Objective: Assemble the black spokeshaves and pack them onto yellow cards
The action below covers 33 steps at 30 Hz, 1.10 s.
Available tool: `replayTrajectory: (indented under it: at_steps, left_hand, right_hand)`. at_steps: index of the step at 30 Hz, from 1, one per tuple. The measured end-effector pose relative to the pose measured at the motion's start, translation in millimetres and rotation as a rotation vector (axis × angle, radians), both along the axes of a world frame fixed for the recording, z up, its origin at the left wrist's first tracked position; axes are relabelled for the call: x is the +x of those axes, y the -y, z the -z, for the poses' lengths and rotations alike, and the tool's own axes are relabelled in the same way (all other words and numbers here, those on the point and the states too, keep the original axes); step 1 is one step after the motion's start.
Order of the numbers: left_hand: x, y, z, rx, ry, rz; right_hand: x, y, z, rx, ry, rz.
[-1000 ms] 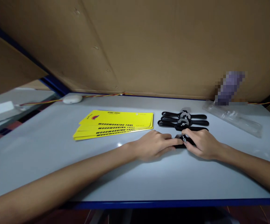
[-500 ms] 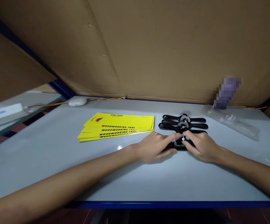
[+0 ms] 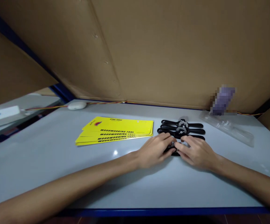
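Both my hands are at the nearest black spokeshave, which lies crosswise on the table and is mostly covered by my fingers. My left hand is closed around its left part, thumb low and fingers bent over the top. The fingers of my right hand are bent onto its middle, where a small bright metal part shows between the fingertips. Just beyond lie several more spokeshaves in a row, black with grey metal plates at their centres. Left of them, yellow cards printed "WOODWORKING TOOL" lie fanned out.
Clear plastic packaging lies at the back right, beside a blurred purple object. A white rounded device sits at the back left on a red-yellow cable. Cardboard panels wall the table's back, and a white power strip is at far left.
My right hand has shifted left, closer to my left hand, and its fingers now cover more of the spokeshave's middle. The view has tilted slightly; the cards and other spokeshaves keep their places.
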<state>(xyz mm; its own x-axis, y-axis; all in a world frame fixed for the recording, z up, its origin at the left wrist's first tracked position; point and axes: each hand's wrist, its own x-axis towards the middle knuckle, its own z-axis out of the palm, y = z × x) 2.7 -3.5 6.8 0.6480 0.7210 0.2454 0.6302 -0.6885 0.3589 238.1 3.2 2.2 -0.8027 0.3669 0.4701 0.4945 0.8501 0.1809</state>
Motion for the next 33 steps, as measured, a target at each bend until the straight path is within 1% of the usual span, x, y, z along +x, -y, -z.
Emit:
replayTrajectory:
  at_steps: [2, 5, 8, 11, 14, 16, 18, 21, 24, 27, 29, 33]
  left_hand:
    - [0, -1, 0.9, -0.071, 0.090, 0.018]
    - [2, -1, 0.7, -0.217, 0.231, 0.002]
    - [4, 0, 0.7, -0.387, 0.363, -0.035]
    - [3, -2, 4.0, -0.505, 0.469, -0.072]
    - [-2, -7, 9.7, -0.543, 0.577, -0.100]
    - [-7, -10, 12.9, -0.527, 0.638, -0.117]
    - [-10, -13, 14.8, -0.459, 0.644, -0.152]
    - [-13, -13, 15.5, -0.298, 0.528, -0.204]
    - [-13, -11, 15.4, -0.140, 0.398, -0.201]
    - [-15, -7, 15.4, -0.024, 0.341, -0.156]
    - [-16, -5, 15.3, 0.008, 0.309, -0.108]
    - [-19, -3, 15.7, 0.048, 0.183, 0.065]
  right_hand:
    - [-2, 1, 0.7, 0.085, 0.009, -0.025]
    - [-1, 1, 2.9, 0.124, -0.008, -0.041]
    - [3, -1, 4.1, 0.148, -0.109, -0.101]
    - [8, -4, 3.8, 0.079, -0.185, -0.118]
    - [10, -7, 3.8, 0.001, -0.192, -0.072]
    - [9, -8, 4.7, -0.014, -0.206, -0.019]
    - [8, -8, 6.5, -0.033, -0.228, 0.026]
    - [7, -7, 10.0, -0.077, -0.251, 0.031]
    - [7, -7, 11.8, -0.114, -0.239, 0.039]
    - [6, -7, 10.4, -0.130, -0.215, 0.081]
    - [5, -6, 8.5, -0.134, -0.208, 0.102]
    - [4, -6, 6.4, -0.158, -0.213, 0.109]
